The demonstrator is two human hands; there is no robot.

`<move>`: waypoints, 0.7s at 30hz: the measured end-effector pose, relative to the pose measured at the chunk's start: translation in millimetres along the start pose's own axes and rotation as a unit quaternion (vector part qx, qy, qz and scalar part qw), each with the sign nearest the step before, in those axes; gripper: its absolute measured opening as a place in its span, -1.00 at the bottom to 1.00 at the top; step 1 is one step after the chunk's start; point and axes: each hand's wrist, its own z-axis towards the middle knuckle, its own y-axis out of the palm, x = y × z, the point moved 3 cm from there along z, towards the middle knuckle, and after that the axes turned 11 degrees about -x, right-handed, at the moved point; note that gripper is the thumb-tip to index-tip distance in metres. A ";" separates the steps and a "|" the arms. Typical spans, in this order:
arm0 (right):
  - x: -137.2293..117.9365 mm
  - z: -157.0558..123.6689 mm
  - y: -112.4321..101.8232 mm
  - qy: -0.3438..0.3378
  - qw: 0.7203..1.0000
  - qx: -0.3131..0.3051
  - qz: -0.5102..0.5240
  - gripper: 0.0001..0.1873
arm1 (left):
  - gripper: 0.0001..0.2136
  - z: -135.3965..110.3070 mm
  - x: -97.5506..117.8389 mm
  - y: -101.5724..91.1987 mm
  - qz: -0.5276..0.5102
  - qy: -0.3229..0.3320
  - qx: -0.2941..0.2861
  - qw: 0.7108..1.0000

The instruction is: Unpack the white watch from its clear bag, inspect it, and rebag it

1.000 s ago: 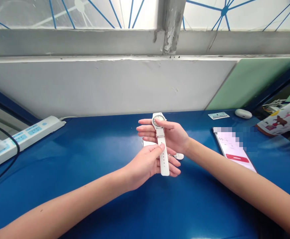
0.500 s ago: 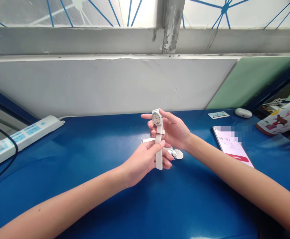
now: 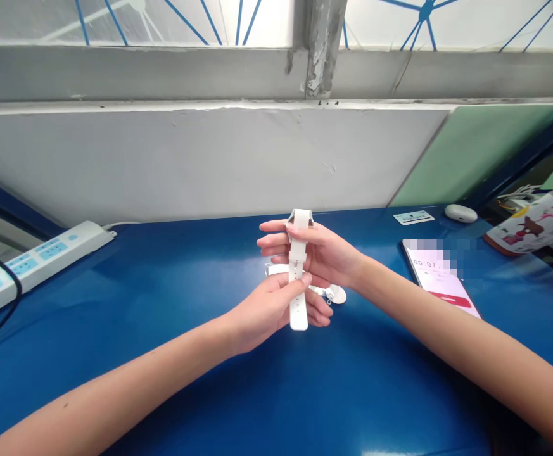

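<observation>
Between my hands, above the blue table, is a white wristwatch (image 3: 298,310) held lengthwise, its strap facing me and the dial turned out of sight. My left hand (image 3: 269,304) pinches the lower strap, thumb in front and fingers behind; the holed strap end hangs below the thumb. My right hand (image 3: 330,250) grips the upper part near the case, its thumb lying across the strap and its fingers pointing left behind it. Behind the hands, partly covered, lie a round white tag (image 3: 337,294) and a clear-and-white wrapper (image 3: 276,269).
A white power strip (image 3: 43,263) with a black cable stands on the left of the blue table (image 3: 185,392). To the right are a phone (image 3: 440,275), a card (image 3: 413,218), a white earbud case (image 3: 461,213) and a lying bottle (image 3: 533,221). A wall closes the back.
The watch has been turned over: its dial faced me before, and now the strap's other side does. My right thumb has moved onto the strap. The view has shifted slightly.
</observation>
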 end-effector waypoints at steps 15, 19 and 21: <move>-11.2 -0.5 -0.5 0.020 0.999 -0.021 0.021 -0.67 | -0.73 -0.8 -2.1 -2.5 -0.006 0.017 -0.083 0.996; -30.8 -6.8 -0.1 0.007 1.000 -0.011 -0.004 -0.66 | -0.72 -2.0 -2.0 -1.5 0.000 -0.007 -0.082 0.997; -49.6 -13.9 -2.6 -0.044 0.998 0.032 -0.035 -0.67 | -0.70 -2.6 -3.4 0.6 0.003 -0.025 -0.081 0.996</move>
